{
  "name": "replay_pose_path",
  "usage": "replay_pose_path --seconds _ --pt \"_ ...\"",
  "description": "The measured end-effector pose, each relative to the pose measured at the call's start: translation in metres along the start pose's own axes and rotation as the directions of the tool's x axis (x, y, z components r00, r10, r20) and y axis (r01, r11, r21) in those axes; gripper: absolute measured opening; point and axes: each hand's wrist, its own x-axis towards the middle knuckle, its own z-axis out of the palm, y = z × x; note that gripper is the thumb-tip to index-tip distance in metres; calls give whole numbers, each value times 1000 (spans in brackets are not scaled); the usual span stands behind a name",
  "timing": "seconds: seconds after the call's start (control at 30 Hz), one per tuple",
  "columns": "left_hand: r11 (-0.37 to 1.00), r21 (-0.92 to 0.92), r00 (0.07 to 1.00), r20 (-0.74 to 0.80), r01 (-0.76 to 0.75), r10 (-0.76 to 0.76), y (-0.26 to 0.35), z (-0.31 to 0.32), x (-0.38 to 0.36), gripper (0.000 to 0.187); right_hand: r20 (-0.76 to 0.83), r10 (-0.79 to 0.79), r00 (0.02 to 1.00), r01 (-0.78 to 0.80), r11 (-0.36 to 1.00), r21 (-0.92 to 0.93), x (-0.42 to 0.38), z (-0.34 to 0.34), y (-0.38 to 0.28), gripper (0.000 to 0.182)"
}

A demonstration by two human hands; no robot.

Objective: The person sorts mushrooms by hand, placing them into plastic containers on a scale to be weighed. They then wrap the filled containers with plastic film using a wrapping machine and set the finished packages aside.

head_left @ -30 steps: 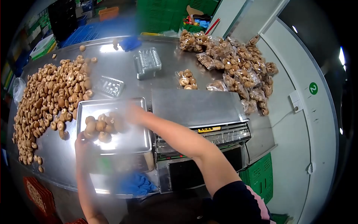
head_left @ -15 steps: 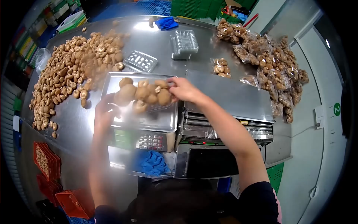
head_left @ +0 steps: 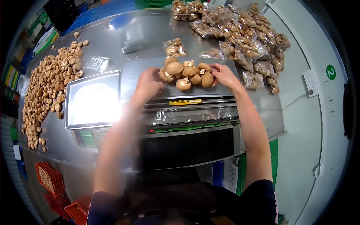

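Note:
Between my two hands is a tray of brown mushrooms [head_left: 188, 74], above the metal plate of the wrapping machine [head_left: 187, 116]. My left hand [head_left: 149, 84] is at the tray's left end, its fingers curled in beside the mushrooms. At the right end, my right hand [head_left: 225, 78] grips the tray's edge. Little of the clear tray shows under the mushrooms. To the left, the scale's shiny metal pan [head_left: 93, 99] holds nothing.
A big mushroom pile [head_left: 52, 86] lies at the left, near an empty clear tray [head_left: 96, 64]. Blurred stacked trays [head_left: 132, 39] stand behind. Bagged mushrooms [head_left: 243, 37] are heaped at the back right; one pack [head_left: 174, 47] sits just behind the plate. Red crates [head_left: 50, 180] are at lower left.
Both hands have moved right with the mushroom tray, from over the scale pan to over the machine's plate. The view has turned to the right.

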Motion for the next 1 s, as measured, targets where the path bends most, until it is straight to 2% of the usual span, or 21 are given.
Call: replay_pose_path --seconds 0.07,0.1,0.2,0.27,0.3,0.33,0.37,0.47,0.53,0.57,0.6,0.67,0.7,0.73,0.77,0.8,0.83,0.87,0.9,0.97,1.0 --pt "995 99 999 21 34 -36 3 18 3 60 13 33 999 -32 999 -10 -2 -11 12 40" --pt "983 184 1000 -17 -10 13 -6 23 4 58 29 8 1000 -10 998 57 -2 -12 22 41" --pt "971 199 990 -7 -134 138 -30 16 5 57 72 -49 996 32 975 218 -6 -13 45 42" --pt "944 266 981 24 -194 194 -15 5 -22 56 104 -62 993 32 962 270 -22 -19 43 41" --pt "892 341 948 -8 -296 318 -12 -5 -41 56 8 -280 960 277 953 126 -35 -25 59 40" --pt "758 526 904 50 -386 426 -7 -20 -57 58 -18 -481 877 467 859 -209 -57 -36 60 41" --pt "540 711 844 140 -450 518 1 -32 -78 62 32 -656 754 574 634 -519 -80 -50 55 42" --pt "185 804 759 419 -565 499 1 -61 -103 64 331 -595 732 623 389 -679 -113 -72 67 43" --pt "38 826 785 520 -563 338 17 -48 -103 63 380 -560 737 642 401 -653 -110 -64 59 40" --pt "28 799 752 553 -601 357 14 -39 -98 60 402 -545 736 651 405 -642 -109 -58 56 38" --pt "0 733 662 614 -680 430 13 -30 -91 47 394 -559 730 668 461 -584 -109 -52 57 35" --pt "176 686 680 588 -706 438 13 -28 -94 31 369 -586 721 689 556 -465 -105 -41 67 29" --pt "248 757 781 502 -604 371 21 -30 -107 21 220 -703 676 730 599 -329 -108 -40 88 21" --pt "367 723 796 429 -586 426 18 -39 -125 21 222 -480 849 522 827 -209 -131 -50 88 21" --pt "477 665 805 353 -575 478 15 -47 -143 23 257 -221 941 251 964 -91 -156 -60 76 20" --pt "615 508 794 310 -604 523 -3 -62 -155 16 214 -314 925 325 946 -16 -171 -65 64 18" --pt "824 420 924 207 -380 321 21 -63 -171 9 163 -402 901 398 916 58 -181 -71 52 18" --pt "883 274 922 40 -381 385 33 -73 -169 13 41 -539 842 538 843 26 -178 -82 35 19" --pt "912 116 904 -134 -393 406 42 -81 -164 17 -73 -655 752 656 755 -22 -170 -93 21 21" --pt "667 -59 647 -323 -742 691 72 -87 -103 20 -454 -671 585 760 650 19 -130 -92 -10 26" --pt "751 -55 683 -464 -658 564 76 -82 -70 22 -444 -698 562 762 646 -51 -96 -87 -26 27"
